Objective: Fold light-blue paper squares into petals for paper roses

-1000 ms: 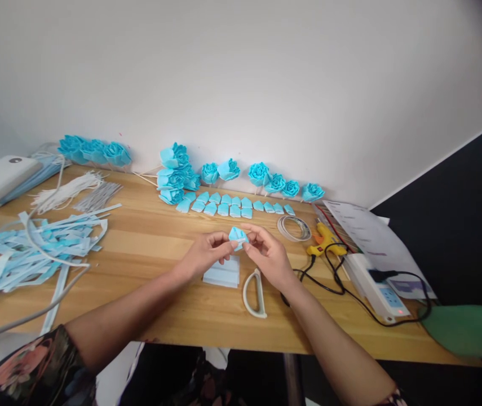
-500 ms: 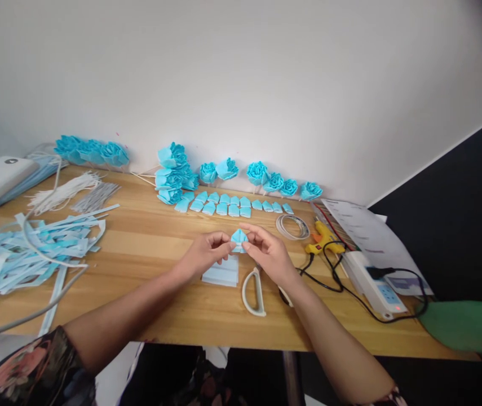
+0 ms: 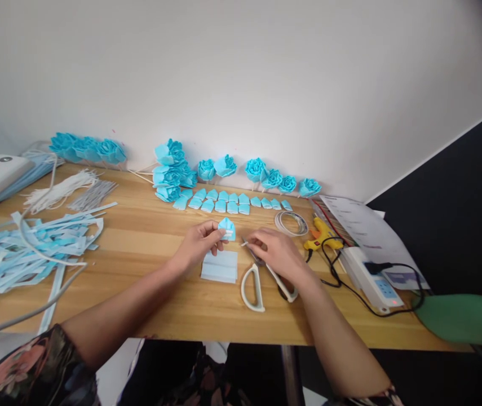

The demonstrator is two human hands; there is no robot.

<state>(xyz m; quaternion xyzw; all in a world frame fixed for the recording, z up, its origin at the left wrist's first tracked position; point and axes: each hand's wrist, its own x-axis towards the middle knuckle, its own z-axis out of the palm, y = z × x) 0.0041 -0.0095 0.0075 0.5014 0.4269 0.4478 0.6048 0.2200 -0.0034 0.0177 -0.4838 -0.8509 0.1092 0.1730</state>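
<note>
My left hand (image 3: 204,241) pinches a folded light-blue petal (image 3: 226,224) between thumb and fingers, holding it up off the table. The petal has a pointed top and a short white strip across its lower part. To its right, my right hand (image 3: 277,250) is closed in a pinch, with the end of a small white strip (image 3: 244,243) poking out from its fingertips. Under that hand lie open scissors (image 3: 259,304) with white handles, their blades partly hidden. A flat pale-blue fabric sheet (image 3: 219,268) lies just below my left hand.
Folded petals (image 3: 222,206) lie in rows behind my hands, and blue flowers (image 3: 255,169) lean along the wall. At right are a wire coil (image 3: 291,223), yellow glue gun (image 3: 320,232), power strip (image 3: 378,286) and cords. Cut strips (image 3: 33,254) pile up at left.
My hands have drawn apart. The left hand has shifted slightly left with the petal. My right hand has let go of the petal and moved right and down, now pinching a small white strip.
</note>
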